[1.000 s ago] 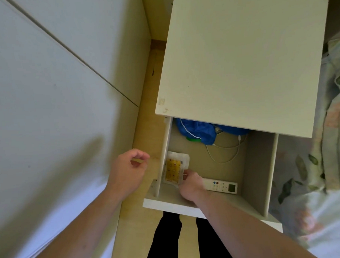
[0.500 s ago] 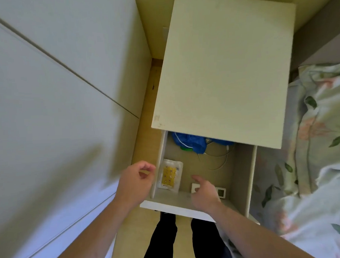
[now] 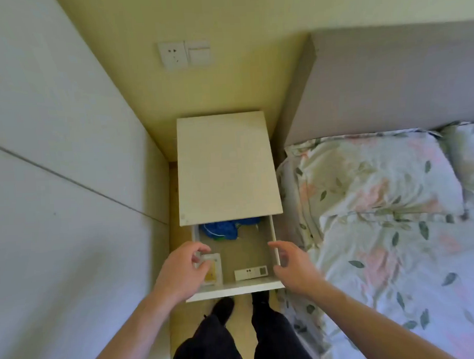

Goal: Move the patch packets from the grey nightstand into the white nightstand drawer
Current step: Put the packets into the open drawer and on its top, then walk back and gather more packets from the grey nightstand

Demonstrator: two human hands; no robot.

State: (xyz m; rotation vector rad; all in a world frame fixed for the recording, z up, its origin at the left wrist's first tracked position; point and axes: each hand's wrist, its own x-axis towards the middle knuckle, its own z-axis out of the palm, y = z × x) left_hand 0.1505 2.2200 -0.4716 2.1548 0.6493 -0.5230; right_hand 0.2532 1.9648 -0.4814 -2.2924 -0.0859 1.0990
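The white nightstand has its top drawer pulled out towards me. A clear patch packet with a yellow patch inside lies flat in the drawer's front left corner. My left hand hovers over that corner with loosely curled fingers, covers part of the packet and holds nothing that I can see. My right hand is at the drawer's right wall, fingers spread and relaxed, also without anything in it. No grey nightstand is in view.
In the drawer lie a white remote control near the front and a blue cloth at the back. A bed with floral bedding stands close on the right, white wardrobe doors on the left. My legs stand at the drawer front.
My head has pulled up and back, so the view is wider. My right hand left the packet and moved to the drawer's right wall. My left hand moved in over the front left corner.
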